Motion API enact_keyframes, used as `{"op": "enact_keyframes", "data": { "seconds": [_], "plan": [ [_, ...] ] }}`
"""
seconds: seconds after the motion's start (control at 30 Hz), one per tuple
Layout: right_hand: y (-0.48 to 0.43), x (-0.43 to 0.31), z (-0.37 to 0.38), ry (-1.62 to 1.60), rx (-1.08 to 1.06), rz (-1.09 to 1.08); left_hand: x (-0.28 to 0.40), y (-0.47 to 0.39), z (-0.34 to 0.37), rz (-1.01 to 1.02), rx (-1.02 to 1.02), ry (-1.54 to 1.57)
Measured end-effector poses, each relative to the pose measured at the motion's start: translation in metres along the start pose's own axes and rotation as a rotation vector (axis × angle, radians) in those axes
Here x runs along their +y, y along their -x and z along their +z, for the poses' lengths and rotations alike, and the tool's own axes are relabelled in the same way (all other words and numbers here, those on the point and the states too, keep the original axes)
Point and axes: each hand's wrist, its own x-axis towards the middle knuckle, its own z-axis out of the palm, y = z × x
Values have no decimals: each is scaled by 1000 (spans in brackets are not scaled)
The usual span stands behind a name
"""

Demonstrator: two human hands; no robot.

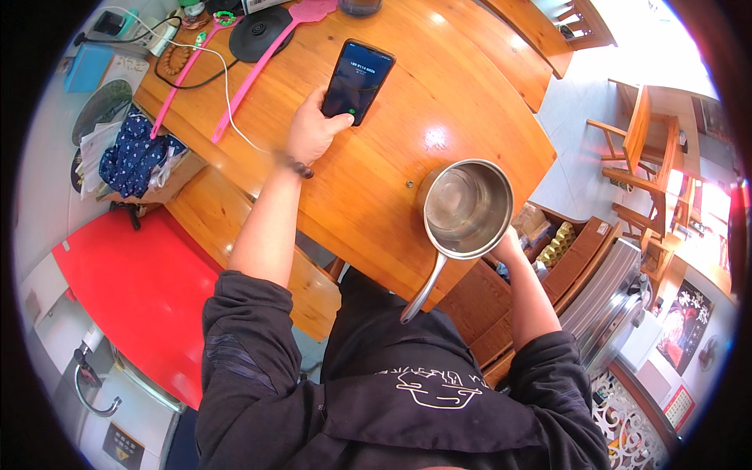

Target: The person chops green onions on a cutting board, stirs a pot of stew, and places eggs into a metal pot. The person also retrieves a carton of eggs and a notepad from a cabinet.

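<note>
My left hand (314,126) grips a dark smartphone (357,82) over the wooden table (388,153). Its screen is lit, with a line of digits and a green icon, and my thumb lies on the lower edge. A dark bead bracelet (296,167) circles that wrist. My right hand (506,245) is at the lower right side of a steel saucepan (467,205), its fingers hidden behind the pan. The pan's open top faces up towards me and shows a bare metal inside. Its long handle (424,288) points back to my body, with no hand on it.
Two pink fly swatters (252,76), a black round lid (261,35) and a white cable (226,88) lie at the table's far left. A box (176,176) with patterned blue cloth (138,155) stands left. At right are an egg carton (555,244) and wooden chairs (637,129).
</note>
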Motion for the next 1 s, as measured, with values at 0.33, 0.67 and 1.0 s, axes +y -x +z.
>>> {"op": "enact_keyframes", "data": {
  "seconds": [0.33,0.67,1.0],
  "plan": [
    [1,-6,-1,-27,15,9,-9,-5,3,6,56,-83],
    [2,-7,-1,-3,26,-15,-13,-6,2,54,71,-249],
    [1,-4,1,-269,-6,104,19,2,43,415,313,-538]
  ]
}}
